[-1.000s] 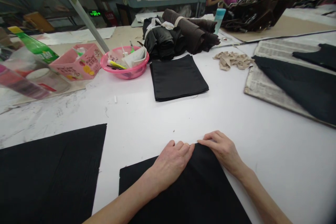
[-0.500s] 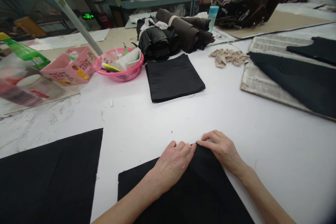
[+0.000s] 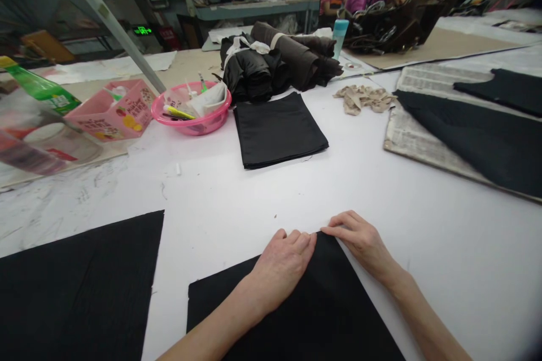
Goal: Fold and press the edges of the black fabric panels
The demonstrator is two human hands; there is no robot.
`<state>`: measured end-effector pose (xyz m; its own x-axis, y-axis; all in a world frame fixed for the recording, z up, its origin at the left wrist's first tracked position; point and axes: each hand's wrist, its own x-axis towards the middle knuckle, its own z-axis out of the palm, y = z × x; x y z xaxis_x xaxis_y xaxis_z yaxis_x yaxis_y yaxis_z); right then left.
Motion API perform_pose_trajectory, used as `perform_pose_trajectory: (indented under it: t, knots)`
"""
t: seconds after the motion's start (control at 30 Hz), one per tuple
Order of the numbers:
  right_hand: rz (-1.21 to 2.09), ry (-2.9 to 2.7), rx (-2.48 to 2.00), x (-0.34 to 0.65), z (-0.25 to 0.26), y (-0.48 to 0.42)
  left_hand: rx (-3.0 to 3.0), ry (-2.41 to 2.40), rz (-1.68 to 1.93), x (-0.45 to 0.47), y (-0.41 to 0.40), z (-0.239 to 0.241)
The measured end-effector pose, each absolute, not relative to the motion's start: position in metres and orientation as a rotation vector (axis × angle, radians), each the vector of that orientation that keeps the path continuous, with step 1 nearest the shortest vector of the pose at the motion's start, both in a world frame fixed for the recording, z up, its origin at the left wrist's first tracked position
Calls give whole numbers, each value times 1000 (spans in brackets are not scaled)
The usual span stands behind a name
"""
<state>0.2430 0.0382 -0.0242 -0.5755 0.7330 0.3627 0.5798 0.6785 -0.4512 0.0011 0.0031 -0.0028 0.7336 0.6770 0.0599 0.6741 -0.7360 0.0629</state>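
A black fabric piece [image 3: 334, 304] lies flat on the white table in front of me, its lower part cut off by the frame. My left hand [image 3: 283, 268] rests across it, fingers curled and closed on the top edge near the far right corner. Just beside it, my right hand [image 3: 359, 240] pinches that corner between thumb and fingers. The thumbs and the fabric under the left fingers are partly hidden. Another black fabric piece [image 3: 84, 287] lies apart to the left. Farther off sits a neat stack of black fabric squares [image 3: 279, 130].
A pink basin [image 3: 192, 124] of small tools stands beside a pink box [image 3: 114, 113] and a green bottle [image 3: 46, 90]. Dark fabric rolls [image 3: 292, 53] lie behind the stack. At right, dark cut pieces [image 3: 474, 135] cover a patterned board [image 3: 417, 149]. Two people sit in the background.
My right fingertips have shifted slightly to the right along the corner, widening the small gap between the hands. The left hand keeps its hold; the view has tilted a little.
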Motion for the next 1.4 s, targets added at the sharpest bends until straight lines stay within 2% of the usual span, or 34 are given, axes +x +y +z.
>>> perform_pose_trajectory:
  t: [0.43, 0.77, 1.4]
  knots:
    - [281, -2437, -1086, 243, -23, 31, 2832, 1129, 74, 5, 6, 1]
    - [451, -2191, -1155, 251, -20, 34, 2819, 1151, 129, 7, 5, -1]
    - [191, -2429, -1135, 251, -25, 29, 2740, 1178, 69, 10, 8, 9]
